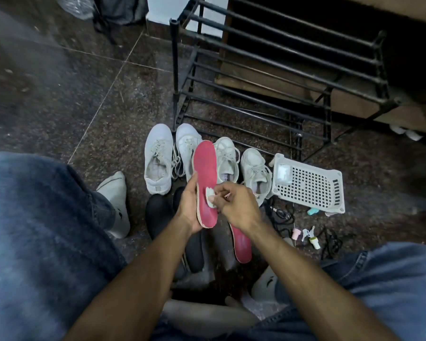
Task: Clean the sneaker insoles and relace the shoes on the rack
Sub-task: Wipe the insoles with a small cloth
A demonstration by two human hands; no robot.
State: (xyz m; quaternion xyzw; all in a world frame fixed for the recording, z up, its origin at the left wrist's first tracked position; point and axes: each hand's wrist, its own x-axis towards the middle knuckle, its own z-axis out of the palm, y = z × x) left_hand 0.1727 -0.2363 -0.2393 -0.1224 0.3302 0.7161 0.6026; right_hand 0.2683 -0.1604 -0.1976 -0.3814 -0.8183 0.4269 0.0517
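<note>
Left hand (188,205) grips one pink insole (205,178); right hand (236,207) pinches a white wipe (210,198) against it. Second pink insole (241,244) on floor. Four white sneakers (158,161) before black rack (268,70); one white basket (310,185) beside them.

The insole (205,168) is pink-red; a second insole (242,246) matches it. The sneakers (158,158) are white, the rack (256,70) black, the perforated basket (312,185) white, the floor (84,94) dark speckled.
</note>
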